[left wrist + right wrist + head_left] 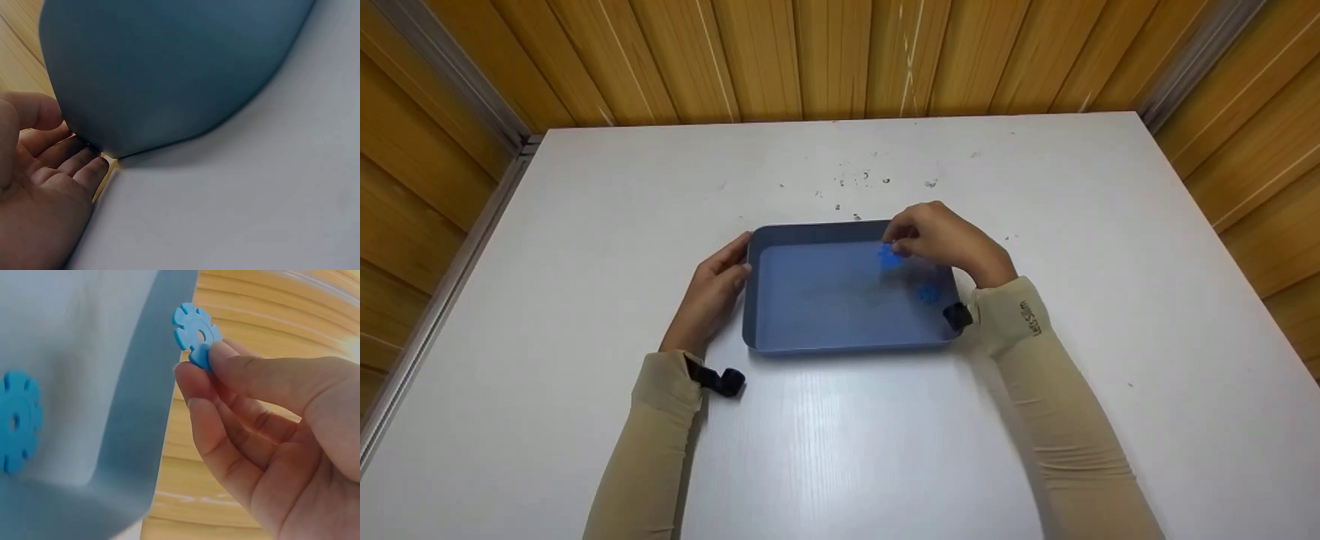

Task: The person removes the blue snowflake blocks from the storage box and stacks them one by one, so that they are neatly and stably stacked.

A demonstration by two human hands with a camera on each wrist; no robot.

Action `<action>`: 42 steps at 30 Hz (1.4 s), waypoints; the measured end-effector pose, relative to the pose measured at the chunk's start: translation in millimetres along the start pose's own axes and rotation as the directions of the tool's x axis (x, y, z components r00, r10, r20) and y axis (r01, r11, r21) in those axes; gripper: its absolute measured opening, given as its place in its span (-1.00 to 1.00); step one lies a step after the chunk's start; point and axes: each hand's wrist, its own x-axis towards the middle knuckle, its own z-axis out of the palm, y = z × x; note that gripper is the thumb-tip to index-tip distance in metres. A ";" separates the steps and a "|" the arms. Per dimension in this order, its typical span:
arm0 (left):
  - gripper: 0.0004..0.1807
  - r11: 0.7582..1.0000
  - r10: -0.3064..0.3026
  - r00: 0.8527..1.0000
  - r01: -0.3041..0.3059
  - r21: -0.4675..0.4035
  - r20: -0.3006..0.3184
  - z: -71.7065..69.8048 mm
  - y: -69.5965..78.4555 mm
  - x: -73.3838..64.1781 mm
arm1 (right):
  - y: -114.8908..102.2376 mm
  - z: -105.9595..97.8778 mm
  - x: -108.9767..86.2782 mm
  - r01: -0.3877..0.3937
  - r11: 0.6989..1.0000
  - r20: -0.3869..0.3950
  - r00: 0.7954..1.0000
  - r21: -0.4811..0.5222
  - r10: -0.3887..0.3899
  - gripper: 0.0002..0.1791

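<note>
My right hand point(941, 236) pinches a blue snowflake-shaped plastic disc point(197, 332) between thumb and fingers. The disc has a notched edge and a hole in its middle, and is held up by the right side of a blue-grey tray point(840, 347). A second blue notched disc point(928, 293) lies inside the tray, near its right end. At the tray's left wall, my left hand point(714, 283) holds the edge with thumb and fingertips. The left wrist view shows these fingers point(84, 169) at the tray's edge; part of their contact is hidden.
The tray stands on a white table point(825, 442) with small dark marks point(866, 178) behind it. Wood-patterned panels point(832, 60) rise behind the table and at both sides. A black wrist camera point(727, 382) sits on the left sleeve, another point(958, 316) on the right.
</note>
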 end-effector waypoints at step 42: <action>-0.37 0.998 0.003 1.000 -0.002 0.065 -0.016 1.8 0.5 0.0 | 85.8 -24.0 -61.8 -0.241 0.962 -0.226 0.937 0.130 0.266 -0.74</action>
